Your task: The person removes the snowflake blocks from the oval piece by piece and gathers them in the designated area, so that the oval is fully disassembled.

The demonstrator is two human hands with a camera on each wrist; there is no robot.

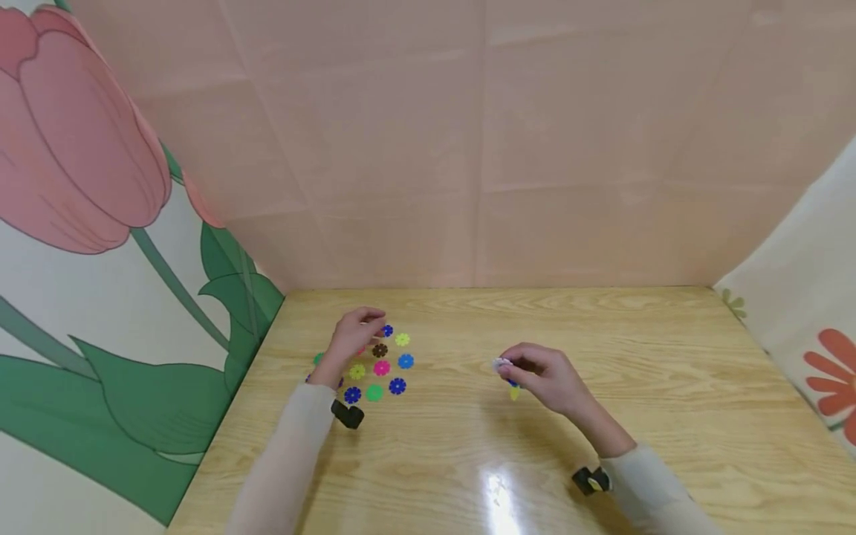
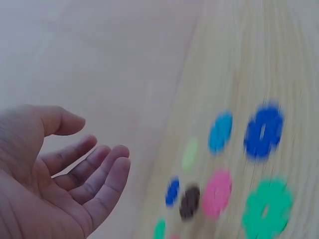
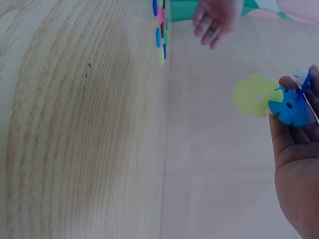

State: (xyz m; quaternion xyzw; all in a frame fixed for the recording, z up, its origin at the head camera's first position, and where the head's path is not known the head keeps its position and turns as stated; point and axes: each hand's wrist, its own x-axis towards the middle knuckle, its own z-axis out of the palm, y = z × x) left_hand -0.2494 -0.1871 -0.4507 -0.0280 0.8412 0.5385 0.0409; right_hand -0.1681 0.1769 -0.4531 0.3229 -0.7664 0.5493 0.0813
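Note:
My right hand (image 1: 545, 375) pinches a small cluster of joined plastic snowflake discs above the table. In the right wrist view a yellow disc (image 3: 254, 95) sticks out from a light blue disc (image 3: 290, 108), with a dark blue disc (image 3: 305, 85) and a white disc (image 3: 300, 75) by the fingertips. My left hand (image 2: 75, 174) hovers over the loose discs at the left, thumb and fingers apart with nothing between them. Near it in the head view lie a dark blue disc (image 1: 388, 331), a brown disc (image 1: 380, 350) and a yellow disc (image 1: 403, 339); the hand and forearm hide some others.
Several more loose discs lie flat in rough rows, among them a pink disc (image 1: 382, 368), a green disc (image 1: 374, 392) and a lighter blue disc (image 1: 406, 361). The wood-grain table (image 1: 428, 446) meets a pink wall covering (image 1: 401, 148) behind and a tulip-printed panel (image 1: 134, 371) at left.

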